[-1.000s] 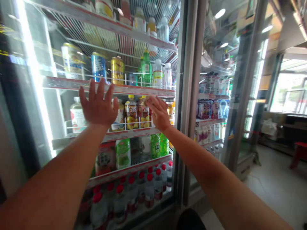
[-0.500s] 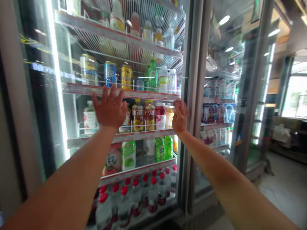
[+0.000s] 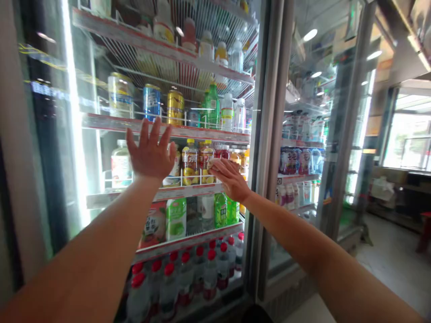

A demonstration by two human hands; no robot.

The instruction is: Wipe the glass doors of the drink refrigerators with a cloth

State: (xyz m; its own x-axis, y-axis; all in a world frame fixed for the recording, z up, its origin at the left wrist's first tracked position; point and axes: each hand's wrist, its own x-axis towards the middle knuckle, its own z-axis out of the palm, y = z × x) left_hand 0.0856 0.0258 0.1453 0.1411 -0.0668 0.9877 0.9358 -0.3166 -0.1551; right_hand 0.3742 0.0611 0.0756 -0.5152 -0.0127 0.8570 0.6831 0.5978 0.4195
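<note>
My left hand [image 3: 150, 151] is raised with fingers spread, palm toward the glass door [image 3: 103, 101] of a drinks fridge, and seems to rest flat on it. It holds nothing. My right hand [image 3: 232, 179] is lower and to the right, fingers together and pressed over a pale cloth [image 3: 215, 165] against the glass. Only the cloth's edge shows at the fingertips; the rest is under the hand. Behind the glass near my right hand stand yellow-capped tea bottles [image 3: 190, 161]. A blue can [image 3: 151, 102] and a gold can [image 3: 175, 107] stand above my left fingers.
A metal door frame [image 3: 269, 134] runs upright to the right of my right hand. Beyond it is another glass-fronted fridge with bottles [image 3: 292, 160]. Red-capped water bottles [image 3: 211, 273] fill the bottom shelf. Tiled floor [image 3: 377, 264] and a window [image 3: 409, 134] lie at far right.
My right hand has moved left and slightly down across the glass with the cloth, away from the door frame. My left hand stays in place with fingers spread. The view has shifted slightly.
</note>
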